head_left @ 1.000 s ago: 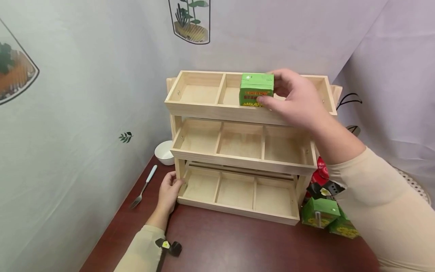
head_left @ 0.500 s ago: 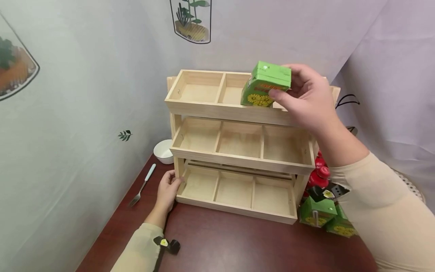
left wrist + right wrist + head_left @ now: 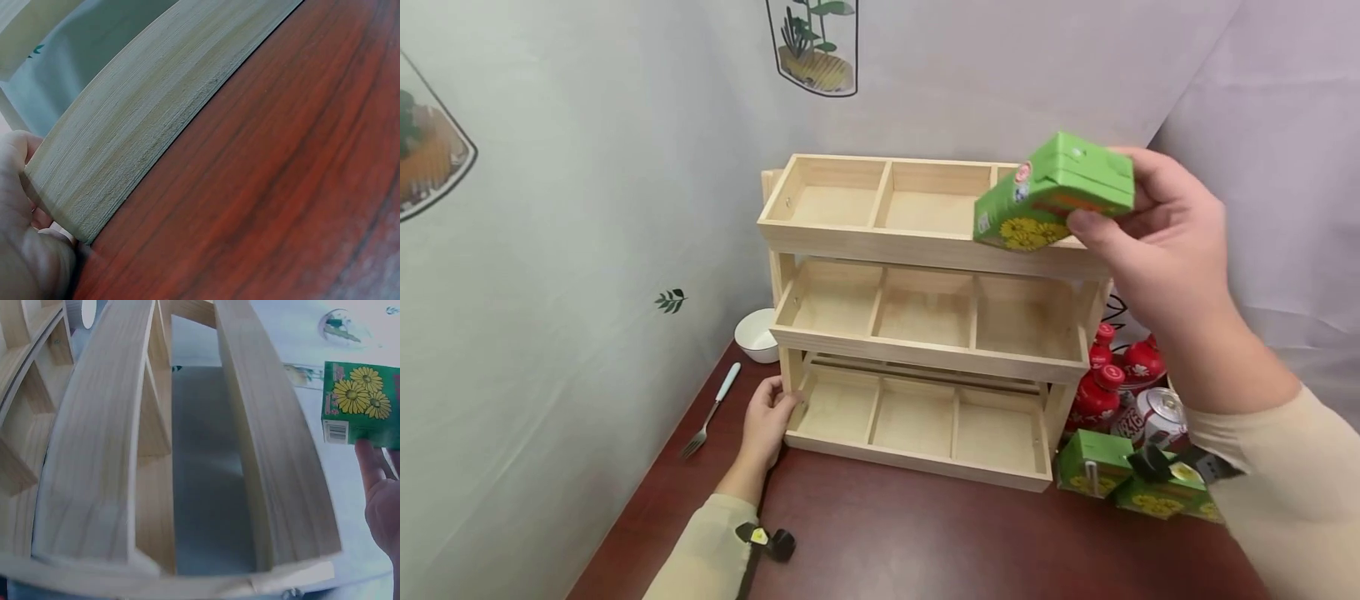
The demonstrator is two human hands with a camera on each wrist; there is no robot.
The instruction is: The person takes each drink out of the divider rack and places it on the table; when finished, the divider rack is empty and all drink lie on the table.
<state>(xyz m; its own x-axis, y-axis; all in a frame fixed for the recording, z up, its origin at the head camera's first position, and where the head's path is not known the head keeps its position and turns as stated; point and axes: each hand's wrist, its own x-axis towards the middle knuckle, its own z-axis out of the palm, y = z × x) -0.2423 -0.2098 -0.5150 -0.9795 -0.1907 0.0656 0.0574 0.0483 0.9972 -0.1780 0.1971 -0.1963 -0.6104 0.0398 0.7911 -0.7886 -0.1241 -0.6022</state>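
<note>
A green drink carton [image 3: 1051, 200] with yellow flowers is held tilted by my right hand [image 3: 1180, 242], above the right part of the top tier of a three-tier wooden shelf [image 3: 917, 243]. The thumb lies on the carton's front; the other fingers are mostly hidden behind it. In the right wrist view the carton [image 3: 362, 400] appears apart from the shelf boards, with the hand [image 3: 384, 506] below it. My left hand [image 3: 765, 423] grips the shelf's lower left corner. The left wrist view shows that hand [image 3: 28, 250] around the end of the bottom board [image 3: 137, 125].
Right of the shelf stand red-capped bottles [image 3: 1096, 398], a can [image 3: 1150, 417] and more green cartons [image 3: 1093, 462]. A white bowl [image 3: 757, 336] and a fork [image 3: 713, 408] lie to the left on the dark red table [image 3: 910, 533]. Fabric walls enclose the back and left.
My right hand has lifted the carton from the top tier's middle compartment and moved it right, tilting it. More bottles and the can have come into view. The left hand stays at the shelf corner.
</note>
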